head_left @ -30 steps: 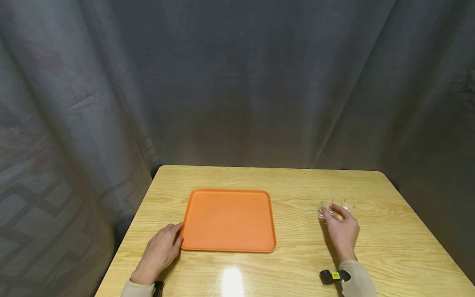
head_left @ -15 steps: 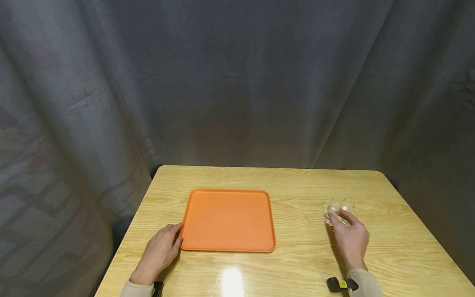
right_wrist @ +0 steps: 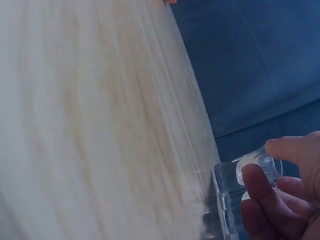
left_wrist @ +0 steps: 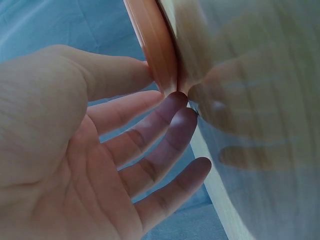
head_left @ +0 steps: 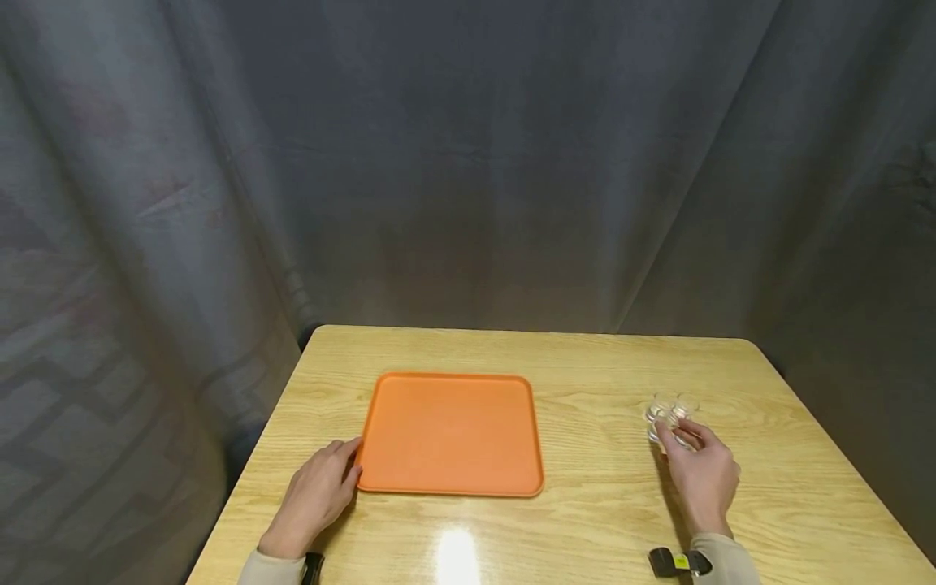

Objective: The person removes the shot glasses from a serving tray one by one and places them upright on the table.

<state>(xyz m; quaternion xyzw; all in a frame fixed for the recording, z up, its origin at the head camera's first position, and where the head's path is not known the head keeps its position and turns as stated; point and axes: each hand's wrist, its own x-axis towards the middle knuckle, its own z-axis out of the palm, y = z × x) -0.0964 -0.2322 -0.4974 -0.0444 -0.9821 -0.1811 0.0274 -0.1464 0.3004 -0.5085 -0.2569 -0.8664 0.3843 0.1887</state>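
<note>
On the right of the table in the head view, several small clear glasses, like shot glasses, stand close together. My right hand pinches the front left shot glass between thumb and fingers, and the glass looks upright at the tabletop. Behind it in the head view stands another shot glass. My fingers partly hide the front of the group. An orange tray lies flat left of centre. My left hand rests against its left rim, with thumb and fingertips touching the edge and the fingers fairly straight.
The light wooden table has rounded far corners. A dark grey curtain hangs behind it and along both sides. A stretch of bare wood lies between the tray and the glasses. Light glares off the table's front.
My right hand has shifted right and slightly nearer, bringing its shot glass in front of the rear ones. My left hand and the tray have stayed in place.
</note>
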